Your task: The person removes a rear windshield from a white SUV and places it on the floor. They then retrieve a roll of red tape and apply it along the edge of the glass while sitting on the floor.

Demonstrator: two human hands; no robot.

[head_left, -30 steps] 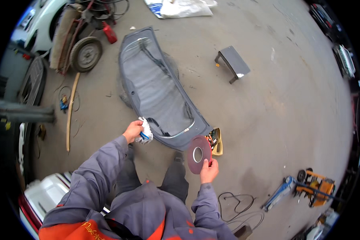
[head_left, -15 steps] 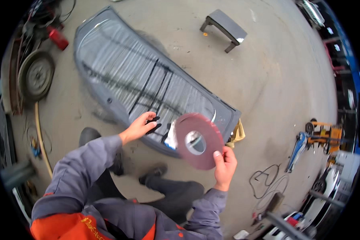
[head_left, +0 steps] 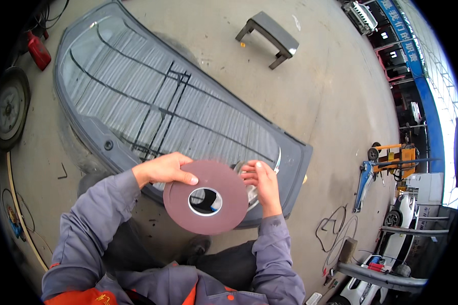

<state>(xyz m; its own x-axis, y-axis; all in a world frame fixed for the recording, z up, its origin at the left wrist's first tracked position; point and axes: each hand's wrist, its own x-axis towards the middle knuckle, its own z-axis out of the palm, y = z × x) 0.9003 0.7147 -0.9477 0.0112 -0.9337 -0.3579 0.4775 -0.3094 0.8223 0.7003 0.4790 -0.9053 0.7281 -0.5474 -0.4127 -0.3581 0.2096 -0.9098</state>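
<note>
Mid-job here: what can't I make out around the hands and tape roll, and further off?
All in head view:
- Left hand: most fingers hidden behind the tape roll.
- Right hand: detail too small to tell whether it holds anything.
- Grey panel: near edge partly hidden by the tape roll.
- Wheel: left side lost in the picture's dark rim.

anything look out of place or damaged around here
A loose cable sprawls in untidy loops on the floor at right, and a thin dark L-shaped piece lies by itself left of the grey panel; both look stray. The maroon roll in the left hand shows no obvious damage.
</note>
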